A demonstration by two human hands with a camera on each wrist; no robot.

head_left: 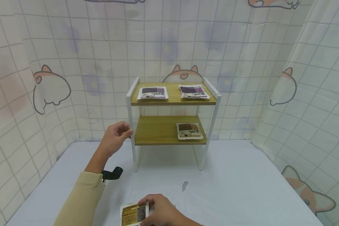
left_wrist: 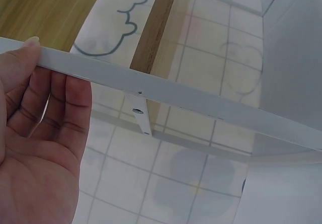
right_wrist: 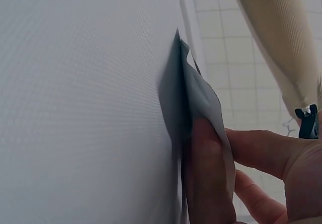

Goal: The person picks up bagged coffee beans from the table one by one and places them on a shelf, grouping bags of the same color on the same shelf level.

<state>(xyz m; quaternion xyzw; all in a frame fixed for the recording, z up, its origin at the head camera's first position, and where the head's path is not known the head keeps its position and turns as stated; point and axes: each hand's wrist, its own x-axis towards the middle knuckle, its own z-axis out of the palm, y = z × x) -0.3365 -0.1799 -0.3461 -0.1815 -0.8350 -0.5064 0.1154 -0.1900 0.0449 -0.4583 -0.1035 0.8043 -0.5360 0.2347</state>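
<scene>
My left hand (head_left: 115, 138) is at the left side of a two-tier shelf (head_left: 169, 102) and pinches its white front post. In the left wrist view the thumb lies on one side of the white post (left_wrist: 186, 95) and the fingers on the other. Low in the head view, my right hand (head_left: 165, 212) grips a flat yellow-brown packet (head_left: 134, 215) by its right edge, just over the table. The right wrist view shows the packet's pale, creased back (right_wrist: 205, 95) between thumb and fingers. The packet's lower part is cut off by the frame edge.
Two purple-and-white packets, left (head_left: 153, 93) and right (head_left: 194, 91), lie on the upper board. A brown packet (head_left: 189, 131) lies at the right of the lower board (head_left: 155, 128). The white table (head_left: 231, 185) has a small grey mark (head_left: 185, 185). Patterned curtains (head_left: 101, 40) surround the table.
</scene>
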